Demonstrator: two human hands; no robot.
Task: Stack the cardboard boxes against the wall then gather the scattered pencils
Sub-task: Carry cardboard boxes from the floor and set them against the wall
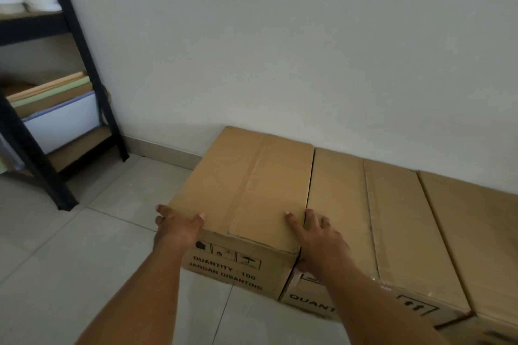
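pale wall (280, 36) is filling the far half of the view and grey tiled floor (84, 260) is running under everything near. black shelf rack (97, 78) is standing at the far left, holding flat boards (50, 89) stacked over a white bin (61, 126); pale dishes on its upper shelf are too blurred to identify.

three cardboard boxes are sitting on the floor in a row, far ends against the wall, sides touching or nearly so. left box (246, 185) is sitting at the left end, taped along its top, with "quantity : 100" printed on its near face. middle box (339, 204) is lying just right of it, and the left box's top is showing slightly higher in view. right box (476, 232) is running off the right edge.

left hand (179, 225) is gripping the near left corner of the left box, thumb lying on the top and fingers wrapping down the left side. right hand (316, 241) is clasping the near right corner of the same box, thumb pressing on the top and fingers reaching over the seam beside the middle box. both forearms are extending in from the near edge.
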